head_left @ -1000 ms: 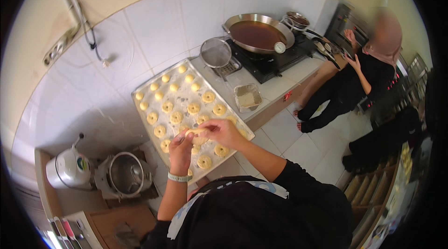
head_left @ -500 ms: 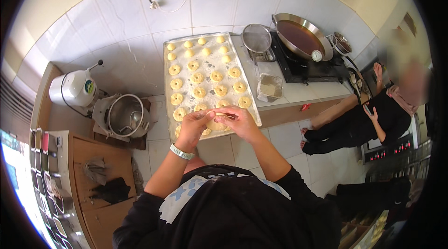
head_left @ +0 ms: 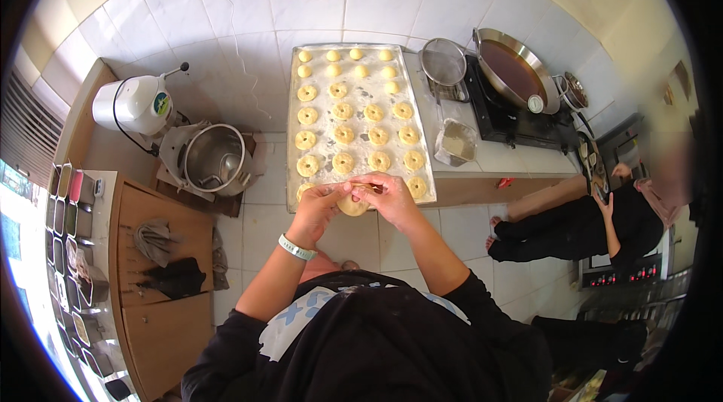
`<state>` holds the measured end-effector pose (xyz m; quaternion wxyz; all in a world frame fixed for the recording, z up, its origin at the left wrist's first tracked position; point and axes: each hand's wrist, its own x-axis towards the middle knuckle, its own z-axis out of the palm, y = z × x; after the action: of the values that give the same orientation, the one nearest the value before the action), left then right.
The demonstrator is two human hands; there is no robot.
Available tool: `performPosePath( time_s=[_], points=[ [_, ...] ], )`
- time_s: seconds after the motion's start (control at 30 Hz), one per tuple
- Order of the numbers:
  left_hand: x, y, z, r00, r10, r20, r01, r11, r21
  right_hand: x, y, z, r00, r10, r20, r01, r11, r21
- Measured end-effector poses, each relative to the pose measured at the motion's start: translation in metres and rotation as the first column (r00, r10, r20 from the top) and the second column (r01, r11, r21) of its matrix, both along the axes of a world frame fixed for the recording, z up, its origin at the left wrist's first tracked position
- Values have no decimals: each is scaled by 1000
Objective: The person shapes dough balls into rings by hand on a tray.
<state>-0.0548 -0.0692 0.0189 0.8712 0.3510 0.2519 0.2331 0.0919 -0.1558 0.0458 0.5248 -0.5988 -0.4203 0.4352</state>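
My left hand (head_left: 321,206) and my right hand (head_left: 390,199) are closed on a pale dough ring (head_left: 352,208), fingers at its upper part and around its hole, over the near end of a large floured metal tray (head_left: 291,153). On that tray, several dough rings (head_left: 343,134) sit in rows through the middle and near part, and several small round dough balls (head_left: 332,70) lie at the far end. My fingers partly hide the ring.
At the right are a strainer (head_left: 443,60), a wide pan of brown liquid (head_left: 503,63) on a black stove, a small container (head_left: 456,142) and a co-worker (head_left: 572,225). At the left stand a white mixer (head_left: 128,105), a steel bowl (head_left: 203,157) and a wooden cabinet (head_left: 162,334).
The view has swung round, so the tray sits more upright and central in it. The dough ring shows more below my fingers. The co-worker's raised hand now appears lower.
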Motion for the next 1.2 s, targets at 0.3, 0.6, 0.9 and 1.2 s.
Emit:
performPosePath(
  time_s=[0.3,0.6,0.9,1.2],
  points=[
    [-15,47,1,997,26,-69,-29,999,-41,-12,53,-4,1000,22,-12,-22,999,27],
    [-23,119,4,998,-17,-59,14,999,-50,-23,121,-2,1000,10,-15,-9,999,51],
    [-17,172,-5,988,-109,-109,109,994,-7,-22,161,-6,999,-46,2,46,998,38],
    [-23,207,-12,971,-203,-131,204,979,-5,-36,184,-26,984,-175,-19,176,980,92]
  ],
)
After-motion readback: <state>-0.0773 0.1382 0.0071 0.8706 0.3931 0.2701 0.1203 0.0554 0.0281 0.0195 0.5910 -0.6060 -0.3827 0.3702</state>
